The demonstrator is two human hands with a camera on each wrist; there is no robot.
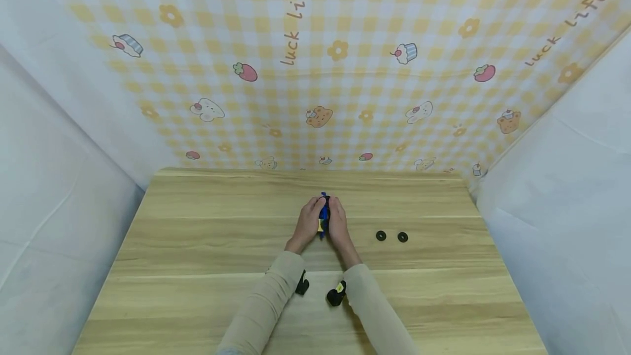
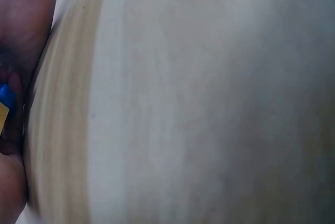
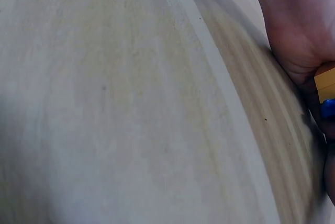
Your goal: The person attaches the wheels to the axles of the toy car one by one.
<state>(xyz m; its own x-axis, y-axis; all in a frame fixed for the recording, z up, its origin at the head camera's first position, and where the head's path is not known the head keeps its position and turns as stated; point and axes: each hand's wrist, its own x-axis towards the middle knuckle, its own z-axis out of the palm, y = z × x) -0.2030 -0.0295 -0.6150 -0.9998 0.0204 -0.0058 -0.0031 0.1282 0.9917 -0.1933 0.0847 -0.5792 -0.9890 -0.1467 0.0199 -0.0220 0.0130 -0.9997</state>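
Near the middle of the table, both hands grip a small blue toy [image 1: 322,225] with yellow and black parts from either side. My left hand [image 1: 308,219] wraps its left flank, thumb on top. On the opposite side, my right hand [image 1: 338,222] curls round it. A blue tip sticks out beyond the fingers, and most of the toy is hidden by the hands. In the left wrist view, a blue piece [image 2: 6,96] peeks out at the left edge beside the palm. A yellow block [image 3: 325,85] over blue shows at the right edge of the right wrist view.
Two small black rings [image 1: 391,236], like toy tyres, lie flat to the right of the hands. The wooden table [image 1: 207,223] ends at a checked cloth backdrop [image 1: 276,92]. White cloth walls [image 1: 557,223] stand at both sides. Black wrist cameras [image 1: 336,293] hang by the cuffs.
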